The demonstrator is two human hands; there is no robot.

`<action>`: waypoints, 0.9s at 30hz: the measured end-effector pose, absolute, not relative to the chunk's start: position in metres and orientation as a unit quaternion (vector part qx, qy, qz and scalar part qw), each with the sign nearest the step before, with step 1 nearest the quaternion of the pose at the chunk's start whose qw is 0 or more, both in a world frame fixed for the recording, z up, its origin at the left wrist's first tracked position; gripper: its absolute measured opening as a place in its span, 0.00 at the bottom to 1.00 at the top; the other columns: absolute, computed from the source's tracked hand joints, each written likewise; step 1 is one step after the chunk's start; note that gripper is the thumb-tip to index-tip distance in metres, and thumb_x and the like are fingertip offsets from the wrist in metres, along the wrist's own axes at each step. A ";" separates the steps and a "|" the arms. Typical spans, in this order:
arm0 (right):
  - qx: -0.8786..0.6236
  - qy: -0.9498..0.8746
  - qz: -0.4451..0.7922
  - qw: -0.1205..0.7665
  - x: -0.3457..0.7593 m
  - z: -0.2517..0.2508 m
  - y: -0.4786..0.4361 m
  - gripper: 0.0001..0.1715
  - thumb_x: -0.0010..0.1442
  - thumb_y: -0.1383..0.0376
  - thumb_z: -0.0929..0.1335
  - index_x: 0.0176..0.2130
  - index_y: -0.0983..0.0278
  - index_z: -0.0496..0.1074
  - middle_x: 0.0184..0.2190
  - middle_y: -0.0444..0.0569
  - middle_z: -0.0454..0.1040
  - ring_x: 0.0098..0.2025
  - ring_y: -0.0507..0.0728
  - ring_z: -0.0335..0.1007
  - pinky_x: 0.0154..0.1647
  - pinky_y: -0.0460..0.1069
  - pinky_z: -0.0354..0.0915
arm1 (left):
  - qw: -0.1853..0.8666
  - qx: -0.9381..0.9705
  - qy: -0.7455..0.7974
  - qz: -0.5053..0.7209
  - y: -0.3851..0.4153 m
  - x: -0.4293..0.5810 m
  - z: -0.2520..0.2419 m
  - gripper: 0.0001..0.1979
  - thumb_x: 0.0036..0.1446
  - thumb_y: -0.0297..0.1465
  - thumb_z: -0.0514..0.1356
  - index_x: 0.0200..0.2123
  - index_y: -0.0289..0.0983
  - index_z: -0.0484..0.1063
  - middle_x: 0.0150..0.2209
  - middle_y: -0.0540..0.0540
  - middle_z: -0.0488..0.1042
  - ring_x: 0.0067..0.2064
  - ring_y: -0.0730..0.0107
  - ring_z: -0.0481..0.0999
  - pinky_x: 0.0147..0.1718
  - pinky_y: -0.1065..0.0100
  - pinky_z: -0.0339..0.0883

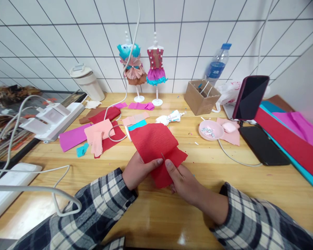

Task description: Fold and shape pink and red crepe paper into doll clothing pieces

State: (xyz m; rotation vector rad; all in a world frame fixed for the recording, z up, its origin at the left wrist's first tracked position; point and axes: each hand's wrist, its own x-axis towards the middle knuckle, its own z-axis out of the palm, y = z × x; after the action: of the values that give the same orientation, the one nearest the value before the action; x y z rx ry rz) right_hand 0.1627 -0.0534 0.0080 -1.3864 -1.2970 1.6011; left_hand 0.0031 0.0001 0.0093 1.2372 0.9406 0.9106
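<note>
A sheet of red crepe paper (155,139) is held over the table between both hands. My left hand (139,170) grips it from the left, thumb pressed on its face and fingers hidden behind. From the right, my right hand (184,182) pinches it with thumb on top. A short dark line, perhaps a slit, shows between the two thumb tips; I cannot tell what it is. The sheet's right edge is ragged. Just beyond it lie a blue paper strip (137,125) and a white glue tube (170,118).
Two small dress forms (133,67) (155,66) stand at the wall. Crepe scraps (75,137) lie left, near power strips (58,119) and cables. Toward the right are a pink bowl (211,130), a cardboard box (200,99), a water bottle (217,66) and phones (251,97).
</note>
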 end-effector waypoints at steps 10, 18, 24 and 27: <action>-0.537 -0.511 0.586 0.327 0.162 0.007 -0.053 0.35 0.60 0.36 0.54 0.32 0.61 0.69 0.17 0.43 0.63 0.24 0.55 0.65 0.24 0.48 0.61 | 0.594 0.561 0.422 0.393 0.001 0.003 0.011 0.19 0.49 0.36 0.69 0.43 0.35 0.74 0.43 0.43 0.80 0.46 0.53 0.77 0.46 0.58 0.71; -0.531 -0.516 0.590 0.321 0.164 0.006 -0.052 0.35 0.60 0.36 0.54 0.32 0.60 0.70 0.17 0.43 0.63 0.25 0.56 0.67 0.25 0.49 0.62 | 0.670 0.468 0.361 0.449 -0.003 0.003 0.011 0.21 0.51 0.36 0.67 0.48 0.36 0.73 0.50 0.41 0.77 0.52 0.49 0.74 0.52 0.53 0.68; -0.526 -0.528 0.591 0.308 0.165 0.009 -0.053 0.36 0.61 0.37 0.54 0.32 0.60 0.71 0.18 0.44 0.65 0.28 0.57 0.68 0.27 0.49 0.63 | 0.664 0.433 0.387 0.471 0.001 0.001 0.007 0.19 0.49 0.33 0.69 0.45 0.34 0.74 0.48 0.40 0.77 0.50 0.52 0.76 0.53 0.54 0.67; -0.518 -0.509 0.614 0.311 0.165 0.008 -0.054 0.35 0.61 0.37 0.55 0.33 0.60 0.71 0.19 0.44 0.66 0.27 0.57 0.68 0.27 0.49 0.62 | 0.658 0.449 0.399 0.454 0.002 0.000 0.006 0.20 0.50 0.33 0.69 0.46 0.34 0.72 0.44 0.42 0.79 0.46 0.54 0.77 0.49 0.55 0.69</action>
State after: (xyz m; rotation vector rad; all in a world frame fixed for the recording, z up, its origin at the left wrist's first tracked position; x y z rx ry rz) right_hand 0.1651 -0.0539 0.0079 -1.3674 -1.3430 1.6207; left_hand -0.0002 0.0015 0.0062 1.0157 0.9046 1.0285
